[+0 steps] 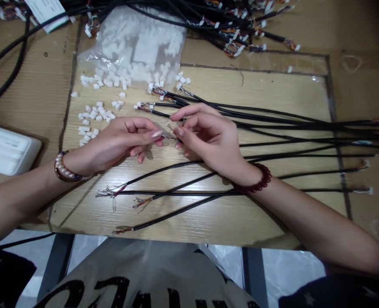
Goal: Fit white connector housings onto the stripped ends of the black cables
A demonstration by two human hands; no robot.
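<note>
Between my two hands, over the middle of the board, is the stripped end of a black cable with thin loose wires (169,136). My left hand (138,136) pinches the wire tips between thumb and forefinger. Thumb and fingers of my right hand (205,132) close round the cable end where the wires come out. Below lie several black cables (176,208) with bare, fanned wire ends (107,192) pointing left. Above my hands, other cables carry white connectors (150,87) on their wires. Loose white connector housings (97,112) are scattered beside my left hand.
A clear plastic bag (141,40) of white housings lies at the back. Behind it is a heap of black cables (208,25) with connectors. At the left stands a white box-shaped device (9,147). The wooden board (273,222) ends near my apron (144,269).
</note>
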